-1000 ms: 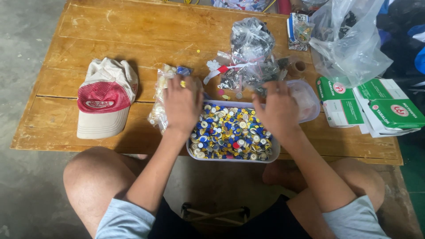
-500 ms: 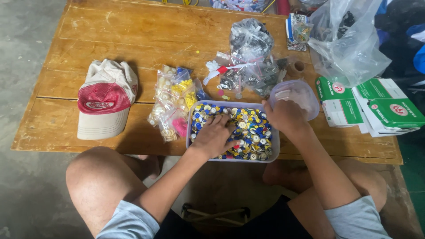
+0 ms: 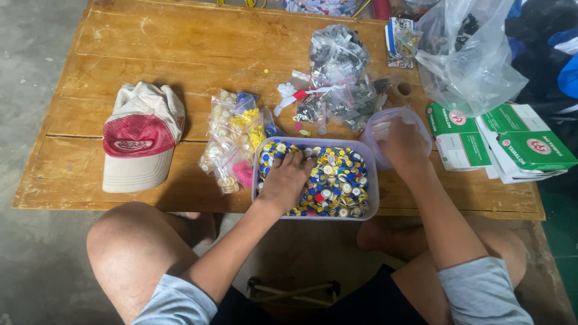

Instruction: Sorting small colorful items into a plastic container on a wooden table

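Observation:
A clear rectangular plastic tub (image 3: 374, 180) filled with several small blue, yellow and white round pieces (image 3: 337, 186) stands at the near edge of the wooden table (image 3: 180, 48). My left hand (image 3: 286, 180) lies palm down inside the tub, fingers spread on the pieces. My right hand (image 3: 402, 144) rests on a clear plastic lid (image 3: 376, 123) just right of the tub and grips it from above. A pile of small zip bags (image 3: 235, 144) with yellow, white and pink bits lies left of the tub.
A red and cream cap (image 3: 141, 138) lies at the left. Behind the tub are a tied bag of silvery parts (image 3: 337, 78) and a tape roll (image 3: 401, 91). At the right stand a big clear bag (image 3: 466, 60) and green and white boxes (image 3: 512, 144).
My left hand left the zip bags and dropped into the tub. My right hand lifted the clear lid off and carried it to the right of the tub.

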